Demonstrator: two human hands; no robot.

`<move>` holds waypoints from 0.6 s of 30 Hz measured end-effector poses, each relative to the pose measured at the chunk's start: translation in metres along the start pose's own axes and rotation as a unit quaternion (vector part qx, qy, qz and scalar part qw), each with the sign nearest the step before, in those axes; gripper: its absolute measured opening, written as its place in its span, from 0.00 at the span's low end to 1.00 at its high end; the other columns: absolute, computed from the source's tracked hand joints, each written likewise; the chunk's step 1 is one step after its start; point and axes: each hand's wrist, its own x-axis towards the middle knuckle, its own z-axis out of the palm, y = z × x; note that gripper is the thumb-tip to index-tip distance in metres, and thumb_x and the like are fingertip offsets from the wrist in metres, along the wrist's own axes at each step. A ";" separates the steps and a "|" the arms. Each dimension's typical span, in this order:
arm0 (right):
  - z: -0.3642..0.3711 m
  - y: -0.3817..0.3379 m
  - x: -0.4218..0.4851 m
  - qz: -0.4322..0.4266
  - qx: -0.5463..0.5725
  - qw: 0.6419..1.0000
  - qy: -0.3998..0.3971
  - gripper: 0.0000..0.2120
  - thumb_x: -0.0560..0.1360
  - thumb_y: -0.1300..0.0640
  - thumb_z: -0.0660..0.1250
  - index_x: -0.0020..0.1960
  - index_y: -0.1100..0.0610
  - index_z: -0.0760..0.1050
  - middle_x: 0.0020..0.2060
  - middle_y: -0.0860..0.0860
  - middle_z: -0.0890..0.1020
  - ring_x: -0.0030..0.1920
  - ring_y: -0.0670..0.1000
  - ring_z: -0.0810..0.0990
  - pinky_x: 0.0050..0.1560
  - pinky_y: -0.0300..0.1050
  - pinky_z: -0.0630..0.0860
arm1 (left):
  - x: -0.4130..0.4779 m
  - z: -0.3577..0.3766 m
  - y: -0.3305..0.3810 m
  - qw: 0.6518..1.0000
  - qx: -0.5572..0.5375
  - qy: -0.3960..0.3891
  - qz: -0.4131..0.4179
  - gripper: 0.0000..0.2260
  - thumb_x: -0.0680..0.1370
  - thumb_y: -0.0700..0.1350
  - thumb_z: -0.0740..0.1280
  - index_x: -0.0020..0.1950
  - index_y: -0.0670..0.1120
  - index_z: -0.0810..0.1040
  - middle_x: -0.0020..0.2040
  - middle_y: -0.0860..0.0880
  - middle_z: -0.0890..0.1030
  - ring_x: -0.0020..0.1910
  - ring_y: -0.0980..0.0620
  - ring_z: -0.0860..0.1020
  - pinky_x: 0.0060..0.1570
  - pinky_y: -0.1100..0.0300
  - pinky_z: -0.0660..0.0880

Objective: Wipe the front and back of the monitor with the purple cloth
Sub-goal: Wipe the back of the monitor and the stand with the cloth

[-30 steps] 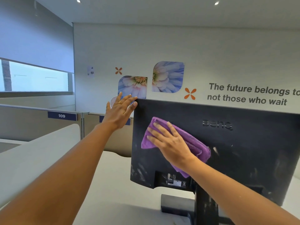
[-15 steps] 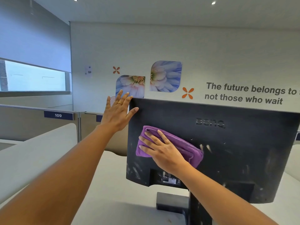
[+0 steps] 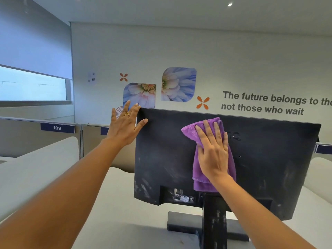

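My left arm stretches out from the near left, and my left hand [image 3: 125,126] rests open at the top left corner of the black flat-panel monitor [image 3: 161,159], whose dusty, scuffed back faces me. The fingers [image 3: 133,112] are straight and spread wide, pointing up along the left edge. Whether they touch the far side I cannot tell. The thumb [image 3: 142,122] lies on the back of the panel. A gold ring [image 3: 127,114] sits on one finger.

My right arm comes up from the near right. My right hand [image 3: 213,155] lies flat on the folded purple microfibre cloth [image 3: 203,184], fingers straight, close together and pointing up. They press the cloth against the panel rather than curling round it.

The cloth lies upright on the upper middle of the monitor's back, partly covering the raised logo. Its lower end reaches down to the top of the black stand column [image 3: 213,221]. The monitor stands upright on a flat black base on the pale grey desk [image 3: 116,203].

On the far white wall are flower pictures [image 3: 177,85] and dark lettering [image 3: 265,103]. A blue label reading 109 [image 3: 57,127] sits on a partition at the far left.
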 end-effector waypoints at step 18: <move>0.006 -0.001 -0.042 -0.261 -0.057 0.944 -0.196 0.35 0.70 0.60 0.70 0.73 0.48 0.61 0.74 0.49 0.59 0.75 0.52 0.46 0.71 0.56 0.45 | -0.001 0.000 0.066 0.999 0.030 -0.032 0.015 0.32 0.78 0.63 0.47 0.77 0.48 0.48 0.78 0.49 0.47 0.76 0.52 0.44 0.71 0.41 0.38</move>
